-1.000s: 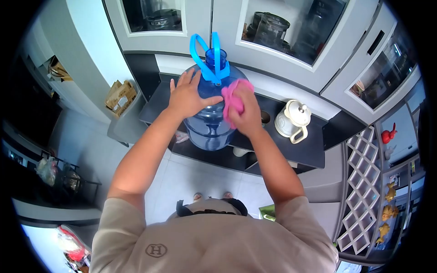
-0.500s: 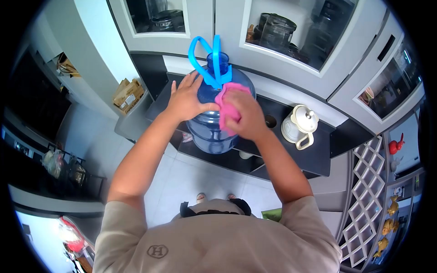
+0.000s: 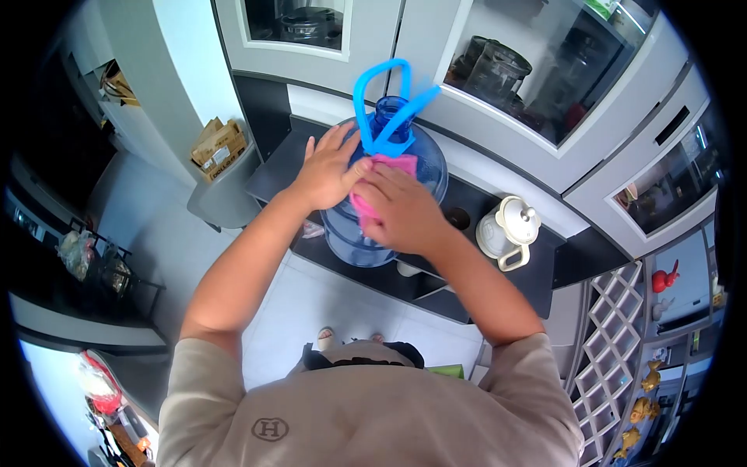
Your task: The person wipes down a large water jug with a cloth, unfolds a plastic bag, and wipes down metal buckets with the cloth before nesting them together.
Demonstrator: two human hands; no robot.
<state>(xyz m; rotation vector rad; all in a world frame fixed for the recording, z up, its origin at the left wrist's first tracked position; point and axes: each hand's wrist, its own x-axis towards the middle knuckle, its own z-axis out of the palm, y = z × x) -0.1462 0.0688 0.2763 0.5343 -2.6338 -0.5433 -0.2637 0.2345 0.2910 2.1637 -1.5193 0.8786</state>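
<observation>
A large clear-blue water jug (image 3: pixel 354 243) stands upright on the dark counter ledge in front of me. Around its neck sits a bright blue carrying handle (image 3: pixel 387 146) with two raised loops. My left hand (image 3: pixel 325 175) lies on the jug's left shoulder, fingers stretched out and apart. Pressed to the front of the shoulder, my right hand (image 3: pixel 405 208) grips a pink cloth (image 3: pixel 405 163), much of it covered by the palm. My left thumb reaches close to the cloth and the right fingers.
A cream kettle (image 3: pixel 510 229) stands right of the jug on the dark counter (image 3: pixel 537 265). Grey glass-fronted cabinets (image 3: pixel 498 132) rise behind. Cardboard boxes (image 3: pixel 219 148) rest on a grey chair (image 3: pixel 226 191) at left. A white lattice rack (image 3: pixel 611 335) is at right.
My right hand and the cloth have moved a little left and down across the jug, nearer my left thumb. One handle loop has swung right. The view has shifted slightly.
</observation>
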